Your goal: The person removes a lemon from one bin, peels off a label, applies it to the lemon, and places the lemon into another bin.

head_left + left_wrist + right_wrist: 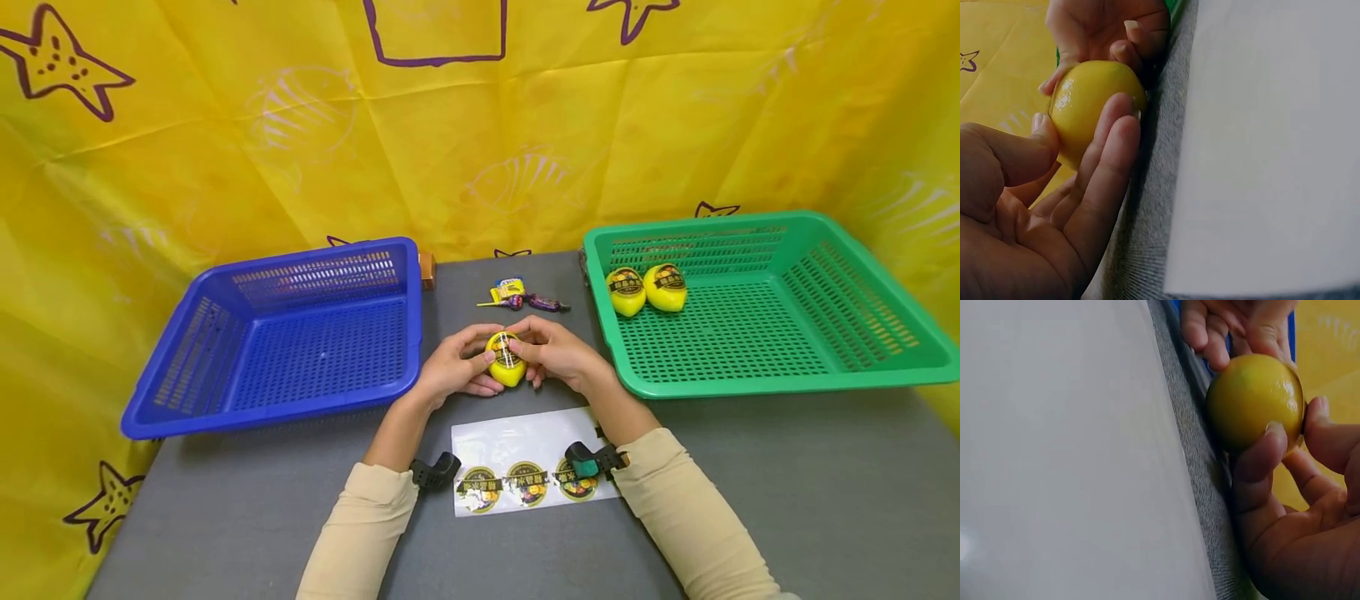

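Both hands hold one yellow lemon at the middle of the table, between the blue basket and the green basket. The left hand has its fingers and thumb curled round the lemon's left side. The right hand pinches the right side with curled fingers. A label sits on the lemon's top. A sticker sheet lies just below the hands, toward the near edge. Two labelled lemons lie in the green basket's far left corner. Wrapped candies lie near the far edge.
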Demonstrator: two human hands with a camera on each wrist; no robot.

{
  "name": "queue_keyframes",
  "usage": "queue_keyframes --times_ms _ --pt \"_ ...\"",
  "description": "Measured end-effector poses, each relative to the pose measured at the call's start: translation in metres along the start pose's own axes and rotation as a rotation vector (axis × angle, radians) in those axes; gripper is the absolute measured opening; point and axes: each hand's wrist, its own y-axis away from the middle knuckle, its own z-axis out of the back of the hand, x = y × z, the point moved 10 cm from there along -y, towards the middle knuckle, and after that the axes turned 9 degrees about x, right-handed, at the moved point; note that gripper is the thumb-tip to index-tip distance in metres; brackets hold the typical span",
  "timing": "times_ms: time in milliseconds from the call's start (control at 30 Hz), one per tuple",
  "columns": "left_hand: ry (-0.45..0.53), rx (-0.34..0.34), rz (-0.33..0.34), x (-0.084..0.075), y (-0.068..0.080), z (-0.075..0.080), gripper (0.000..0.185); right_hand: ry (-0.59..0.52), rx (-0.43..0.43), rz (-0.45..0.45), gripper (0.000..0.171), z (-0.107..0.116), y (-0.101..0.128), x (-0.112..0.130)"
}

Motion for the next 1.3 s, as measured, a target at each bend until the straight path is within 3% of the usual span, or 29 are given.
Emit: queue_keyframes --times_ms 400,600,700,900,1033,1167,1300 --pt "0.059 0.029 -0.004 0.003 -0.002 0.000 0.046 -0.139 0.019 -0.018 0.038 0.010 0.000 -0.007" --pt "-0.018 -0.028 0.022 0.004 -0.003 0.003 0.045 -0.109 -0.037 -0.011 0.036 0.007 0.000 -0.005" --pt "-0.064 -0.069 0.022 0.004 -0.003 0.004 0.046 0.037 -0.102 -0.013 0.042 0.001 0.002 0.003" --pt "-0.070 -0.097 0.021 0.006 -0.002 0.006 0.041 0.594 -0.219 -0.008 0.077 -0.015 0.009 0.025" --pt "-0.071 -0.106 0.015 0.007 -0.002 0.007 0.036 0.907 -0.280 0.019 0.073 -0.031 0.023 0.045" --pt "-0.079 -0.117 0.017 0.007 -0.003 0.007 0.033 1.088 -0.266 0.095 0.058 -0.053 0.057 0.078" --pt "-0.107 -0.104 0.024 0.006 -0.004 0.003 0.031 1.103 -0.238 0.194 0.057 -0.056 0.101 0.120"
